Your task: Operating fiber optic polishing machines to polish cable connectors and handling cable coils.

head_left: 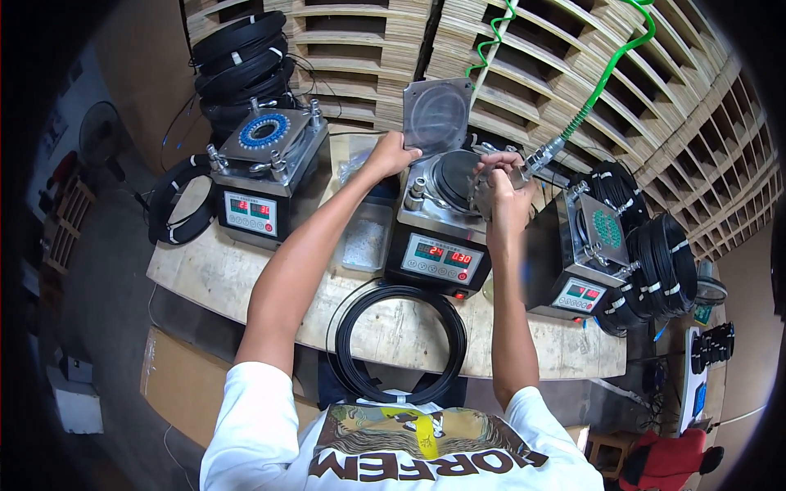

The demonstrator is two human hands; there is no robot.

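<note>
My left hand point(391, 155) grips the lower left corner of a square metal plate point(436, 119), tilted up behind the middle machine. The plate's grey face shows a round mark. My right hand point(503, 184) is closed round an air blow gun point(521, 173), joined by a metal fitting to a green air hose point(602, 86). The gun is over the right side of the middle polishing machine point(438, 255), close to its round dark pad point(455, 176); my fingers hide part of both. Metal posts point(416, 192) stand at the machine's corners, and its front display glows red.
A similar machine point(266, 176) with a blue ring of connectors stands left, another point(591, 237) with a green ring right. Black cable coils point(399, 342) lie at the table's front edge; more stacks point(241, 61) flank the machines. A clear tray point(366, 237) sits beside the middle machine.
</note>
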